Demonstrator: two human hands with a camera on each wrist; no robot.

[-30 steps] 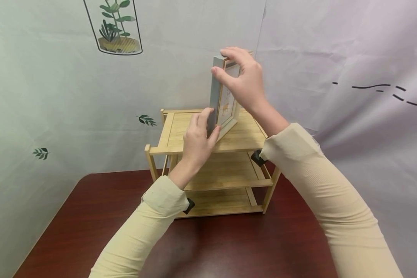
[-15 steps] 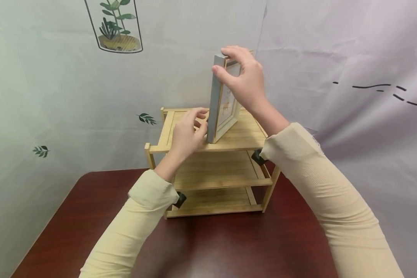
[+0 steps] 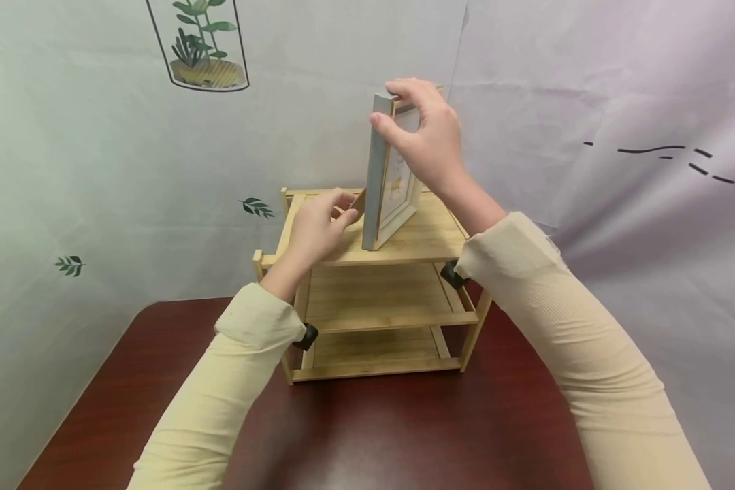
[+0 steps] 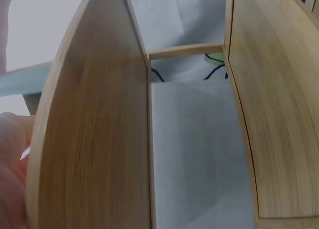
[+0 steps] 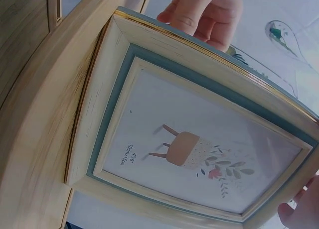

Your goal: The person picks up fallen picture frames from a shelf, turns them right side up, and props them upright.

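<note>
A picture frame [image 3: 376,170] with a pale blue-grey edge stands upright on the top shelf of a small wooden rack [image 3: 447,228]. In the right wrist view its cream and teal front [image 5: 142,124] shows a printed stool with flowers. My right hand [image 3: 425,136] holds the frame's upper corner, thumb on the side edge and fingers over the top. Behind the frame, my left hand [image 3: 318,224] pinches a thin brown flap [image 3: 358,203] that sticks out from its back. The rest of the flap is hidden by the frame.
Two lower shelves [image 3: 380,296] of the rack lie under the top one. A dark red table [image 3: 367,435] carries the rack. Close behind hangs a pale printed cloth [image 3: 318,102].
My left hand has let go of the frame's lower side edge and moved left behind it. The brown flap has come into view at its fingertips. My right hand keeps its hold.
</note>
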